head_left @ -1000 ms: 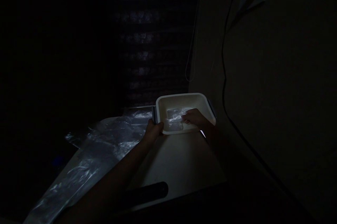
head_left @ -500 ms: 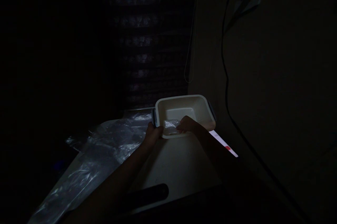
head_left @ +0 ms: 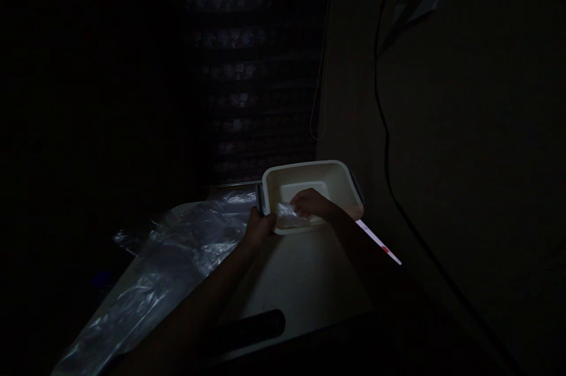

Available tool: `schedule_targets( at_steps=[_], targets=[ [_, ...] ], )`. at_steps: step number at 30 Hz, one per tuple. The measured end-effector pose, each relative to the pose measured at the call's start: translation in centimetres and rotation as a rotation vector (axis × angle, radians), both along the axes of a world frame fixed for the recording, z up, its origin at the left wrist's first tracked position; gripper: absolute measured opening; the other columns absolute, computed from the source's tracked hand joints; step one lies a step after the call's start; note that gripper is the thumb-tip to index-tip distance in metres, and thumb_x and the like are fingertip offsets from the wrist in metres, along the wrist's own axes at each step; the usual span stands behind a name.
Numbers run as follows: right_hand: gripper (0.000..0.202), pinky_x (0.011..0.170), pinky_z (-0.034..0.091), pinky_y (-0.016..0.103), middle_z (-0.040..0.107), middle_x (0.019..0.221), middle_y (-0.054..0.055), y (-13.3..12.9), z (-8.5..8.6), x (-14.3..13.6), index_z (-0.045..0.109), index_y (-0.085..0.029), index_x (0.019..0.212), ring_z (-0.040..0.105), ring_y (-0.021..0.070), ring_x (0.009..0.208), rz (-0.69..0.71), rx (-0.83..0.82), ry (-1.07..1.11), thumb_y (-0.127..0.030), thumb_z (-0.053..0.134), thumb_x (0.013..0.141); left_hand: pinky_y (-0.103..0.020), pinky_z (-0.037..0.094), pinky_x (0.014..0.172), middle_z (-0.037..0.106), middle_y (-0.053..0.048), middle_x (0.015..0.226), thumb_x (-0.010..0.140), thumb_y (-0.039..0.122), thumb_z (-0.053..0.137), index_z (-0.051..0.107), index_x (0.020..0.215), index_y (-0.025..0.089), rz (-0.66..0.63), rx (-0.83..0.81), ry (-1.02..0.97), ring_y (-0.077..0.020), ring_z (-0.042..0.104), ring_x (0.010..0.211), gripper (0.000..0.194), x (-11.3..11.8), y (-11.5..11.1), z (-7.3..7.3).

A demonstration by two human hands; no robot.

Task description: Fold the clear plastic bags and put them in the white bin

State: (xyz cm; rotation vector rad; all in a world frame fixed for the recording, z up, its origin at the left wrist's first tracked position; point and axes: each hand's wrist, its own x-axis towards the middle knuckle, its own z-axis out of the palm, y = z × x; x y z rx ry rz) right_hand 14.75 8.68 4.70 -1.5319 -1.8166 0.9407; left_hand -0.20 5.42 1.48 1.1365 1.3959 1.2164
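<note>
The scene is very dark. A pale basin [head_left: 340, 178] with dark side handles rests on a light table. My left hand [head_left: 260, 227] grips its near left corner, thumb over the rim. Inside the basin is my right hand [head_left: 309, 203], its fingers bent down at a small clear plastic piece [head_left: 287, 211] near the left wall. Its fingertips are partly hidden, but they appear closed on the plastic.
Crumpled clear plastic sheeting [head_left: 190, 240] covers the table's left side. A dark slot [head_left: 256, 327] lies near the front edge. Right of the basin is a bright strip [head_left: 378, 240]. A black cable [head_left: 386, 152] hangs from a wall socket.
My right hand has shifted slightly left and up inside the basin, over the plastic piece. My left hand keeps its place on the basin's corner.
</note>
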Motion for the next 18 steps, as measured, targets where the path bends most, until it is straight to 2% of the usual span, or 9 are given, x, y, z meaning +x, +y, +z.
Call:
schedule_targets(
  at_steps=[2, 4, 9, 11, 18],
  targets=[
    [0.021, 0.042, 0.039, 0.016, 0.059, 0.051, 0.000, -0.1, -0.5, -1.0, 0.062, -0.013, 0.072, 0.048, 0.0054, 0.038, 0.047, -0.101, -0.016, -0.011, 0.041, 0.070, -0.026, 0.047, 0.044, 0.051, -0.007, 0.083, 0.059, 0.017, 0.049, 0.036, 0.090, 0.016, 0.002, -0.027, 0.002, -0.0166, 0.055, 0.062, 0.034, 0.0, 0.1, 0.0],
    [0.021, 0.042, 0.038, 0.016, 0.059, 0.050, -0.001, -0.1, -0.9, -1.6, 0.063, -0.013, 0.070, 0.049, 0.0055, 0.039, 0.100, -0.122, -0.110, -0.010, 0.043, 0.069, -0.025, 0.047, 0.044, 0.052, -0.007, 0.082, 0.059, 0.017, 0.050, 0.037, 0.091, 0.015, 0.000, -0.032, 0.012, -0.0165, 0.056, 0.063, 0.034, -0.1, 0.1, 0.0],
    [0.020, 0.060, 0.041, 0.016, 0.066, 0.068, 0.002, -0.3, -0.5, -2.1, 0.067, -0.014, 0.066, 0.058, 0.0110, 0.065, 0.226, 0.069, -0.376, -0.008, 0.048, 0.065, -0.022, 0.046, 0.045, 0.054, -0.006, 0.080, 0.060, 0.017, 0.051, 0.040, 0.093, 0.015, -0.005, -0.008, 0.016, -0.0154, 0.056, 0.063, 0.035, -0.1, 0.0, -0.2],
    [0.020, 0.064, 0.040, 0.017, 0.066, 0.075, 0.002, -0.4, -0.2, -2.2, 0.068, -0.015, 0.070, 0.059, 0.0128, 0.073, 0.247, 0.086, -0.447, -0.011, 0.048, 0.066, -0.022, 0.045, 0.045, 0.055, -0.006, 0.079, 0.059, 0.016, 0.052, 0.041, 0.094, 0.014, -0.001, -0.011, -0.003, -0.0150, 0.056, 0.062, 0.037, 0.0, -0.1, -0.1],
    [0.019, 0.061, 0.040, 0.017, 0.066, 0.082, 0.004, -0.3, -1.1, -2.9, 0.068, -0.017, 0.076, 0.059, 0.0150, 0.077, 0.250, 0.075, -0.563, -0.020, 0.053, 0.064, -0.023, 0.046, 0.046, 0.057, -0.004, 0.072, 0.055, 0.013, 0.054, 0.043, 0.096, 0.013, 0.024, -0.040, -0.012, -0.0153, 0.057, 0.060, 0.042, 0.2, 0.0, 0.3]
  ],
)
